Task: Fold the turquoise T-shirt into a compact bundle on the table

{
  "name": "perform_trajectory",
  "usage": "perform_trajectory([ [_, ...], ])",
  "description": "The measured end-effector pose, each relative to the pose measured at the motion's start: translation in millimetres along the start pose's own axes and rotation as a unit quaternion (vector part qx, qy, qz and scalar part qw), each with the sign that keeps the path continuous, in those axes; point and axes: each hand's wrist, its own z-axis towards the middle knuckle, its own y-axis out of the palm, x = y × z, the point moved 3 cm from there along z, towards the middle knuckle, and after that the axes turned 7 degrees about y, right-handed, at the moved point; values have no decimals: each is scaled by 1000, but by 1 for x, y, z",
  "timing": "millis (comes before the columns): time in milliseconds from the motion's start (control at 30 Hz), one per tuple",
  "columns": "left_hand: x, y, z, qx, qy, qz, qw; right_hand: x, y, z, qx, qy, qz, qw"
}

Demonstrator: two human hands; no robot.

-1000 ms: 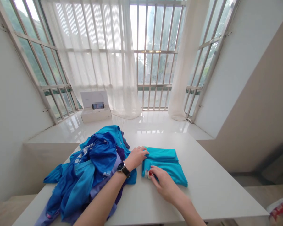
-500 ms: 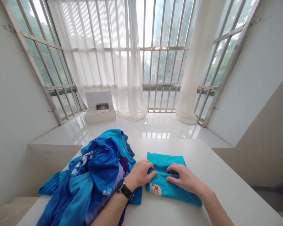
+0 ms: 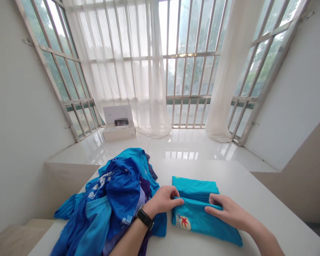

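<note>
A turquoise T-shirt (image 3: 202, 224), folded into a narrow rectangle with a red star print near its left end, lies on the white table (image 3: 258, 209). At its left edge, my left hand (image 3: 166, 199) pinches the raised fold between thumb and curled fingers. My right hand (image 3: 229, 210) grips the same fold towards the right end, thumb on the near side and fingers behind it. A black watch (image 3: 145, 217) is on my left wrist. Under and beside my left forearm spreads a loose heap of blue and purple shirts (image 3: 124, 181).
Behind the table runs a glossy white window sill (image 3: 154, 149) carrying an open white box (image 3: 119, 133). Sheer curtains (image 3: 146, 89) hang before the barred window. Walls stand on both sides.
My right hand has moved right along the folded T-shirt, and its fingers now grip the fold. My left hand keeps its place at the left edge. The whole view has shifted slightly.
</note>
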Motion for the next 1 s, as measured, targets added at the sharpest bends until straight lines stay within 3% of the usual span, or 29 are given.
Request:
perform_trajectory([
  [167, -7, 0, 2, 8, -20, -52, 998, 10, 0, 3, -18, 0, 15, 1000],
  [300, -10, 3, 1, 13, -59, -70, 996, 14, 1, 7, 5, 0, -3, 1000],
  [467, -8, 2, 0, 54, -56, -14, 997, 15, 1, 9, 15, 6, -25, 1000],
  [600, -9, 1, -2, 67, -66, 19, 995, 16, -3, 8, 59, 31, -47, 997],
  [767, -12, -2, -4, 91, -80, 34, 992, 7, -9, 6, 118, -40, -44, 991],
  [867, -11, -2, -4, 96, -52, 1, 994, 3, -8, 7, 106, -64, -33, 992],
  [1000, -8, 0, -2, 86, -18, -42, 995, 9, -5, 8, 61, -7, -25, 998],
])
